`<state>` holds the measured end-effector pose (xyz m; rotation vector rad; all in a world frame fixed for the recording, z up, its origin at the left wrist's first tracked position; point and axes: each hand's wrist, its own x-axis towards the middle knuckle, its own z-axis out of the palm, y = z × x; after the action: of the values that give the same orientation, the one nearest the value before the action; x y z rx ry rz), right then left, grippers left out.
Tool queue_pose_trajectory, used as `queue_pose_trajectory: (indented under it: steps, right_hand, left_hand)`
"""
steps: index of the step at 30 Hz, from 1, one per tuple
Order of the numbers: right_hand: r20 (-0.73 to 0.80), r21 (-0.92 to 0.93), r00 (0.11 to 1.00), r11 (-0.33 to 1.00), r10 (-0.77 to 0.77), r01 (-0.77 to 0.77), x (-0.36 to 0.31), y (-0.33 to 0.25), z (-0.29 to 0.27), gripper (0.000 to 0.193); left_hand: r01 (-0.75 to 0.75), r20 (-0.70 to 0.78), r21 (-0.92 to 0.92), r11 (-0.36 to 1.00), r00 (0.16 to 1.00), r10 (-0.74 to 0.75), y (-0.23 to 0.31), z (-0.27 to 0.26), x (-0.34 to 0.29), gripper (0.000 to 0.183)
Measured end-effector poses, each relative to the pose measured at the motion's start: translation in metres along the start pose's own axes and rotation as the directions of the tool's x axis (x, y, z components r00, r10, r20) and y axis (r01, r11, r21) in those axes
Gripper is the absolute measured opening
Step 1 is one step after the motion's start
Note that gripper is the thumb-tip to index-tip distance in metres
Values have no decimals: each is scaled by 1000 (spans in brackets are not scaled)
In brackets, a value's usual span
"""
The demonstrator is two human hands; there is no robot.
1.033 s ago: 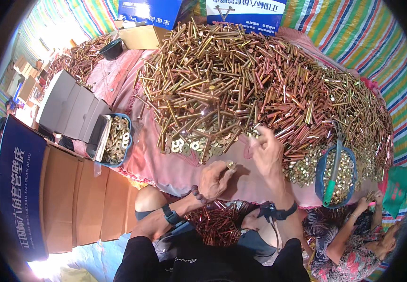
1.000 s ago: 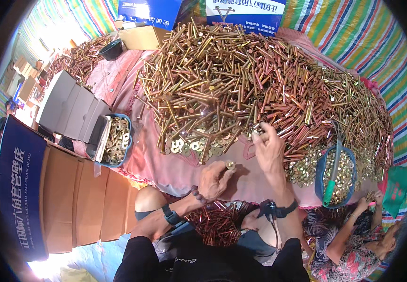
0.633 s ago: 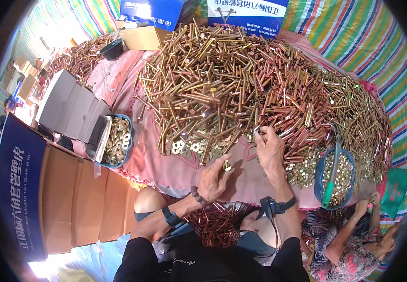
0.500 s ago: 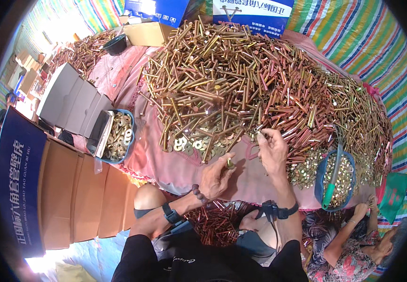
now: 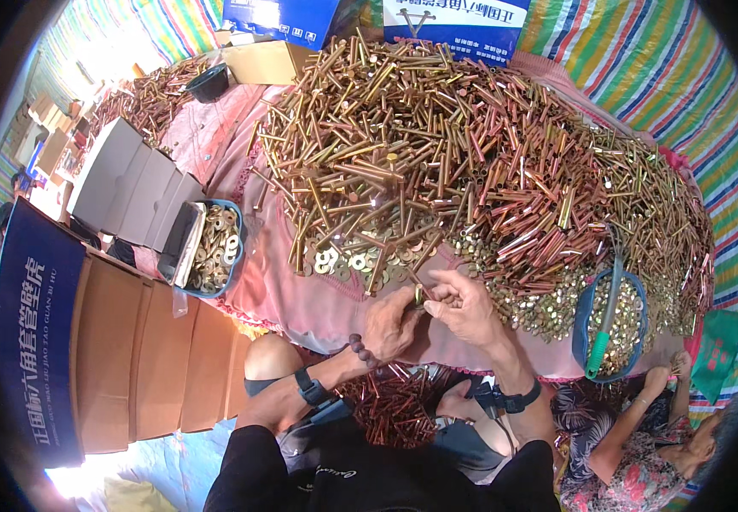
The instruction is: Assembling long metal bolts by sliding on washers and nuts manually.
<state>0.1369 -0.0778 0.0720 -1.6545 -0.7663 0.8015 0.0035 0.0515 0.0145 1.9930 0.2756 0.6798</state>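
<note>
My left hand (image 5: 393, 326) is closed on a brass-coloured bolt (image 5: 419, 295), its end showing at the fingertips. My right hand (image 5: 464, 312) meets it there, thumb and fingers pinched at the bolt's end; whatever small part they grip is hidden. Both hands are above the pink cloth (image 5: 335, 317), at the near edge of a large heap of long bolts and metal sleeves (image 5: 403, 145). Flat washers (image 5: 356, 260) lie just beyond my left hand. Small nuts (image 5: 540, 314) are spread to the right of my right hand.
At the left, a blue basket (image 5: 239, 256) holds washers beside open cardboard boxes (image 5: 143, 341). A blue basket (image 5: 580, 328) at the right holds small nuts and a green-handled tool (image 5: 598, 350). Another person's hands (image 5: 669, 375) are at the lower right. Reddish metal parts (image 5: 390, 405) lie below my forearms.
My right hand has moved left and nearer, from the edge of the heap to the bolt at my left fingertips. My left hand has hardly moved.
</note>
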Motion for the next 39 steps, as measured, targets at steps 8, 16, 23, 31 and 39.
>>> queue_pose_trajectory:
  steps: [8,16,23,31,39]
  right_hand:
    - [14,-150,1000,989,-7,9,2,27,-12,33]
    - [-132,517,987,843,-95,150,12,-2,10,55]
    - [-216,241,949,929,-230,280,11,13,18,58]
    - [-257,195,917,913,-306,359,11,10,25,71]
    - [-270,-251,894,922,-359,295,-6,13,26,65]
  left_hand:
    - [-58,18,32,998,998,57,-7,8,3,32]
    - [-38,12,90,995,999,37,-3,4,3,39]
    - [25,39,45,999,999,-27,8,-2,7,39]
    - [-30,18,18,999,999,30,0,2,4,42]
    - [46,97,-88,995,995,-37,7,-11,2,58]
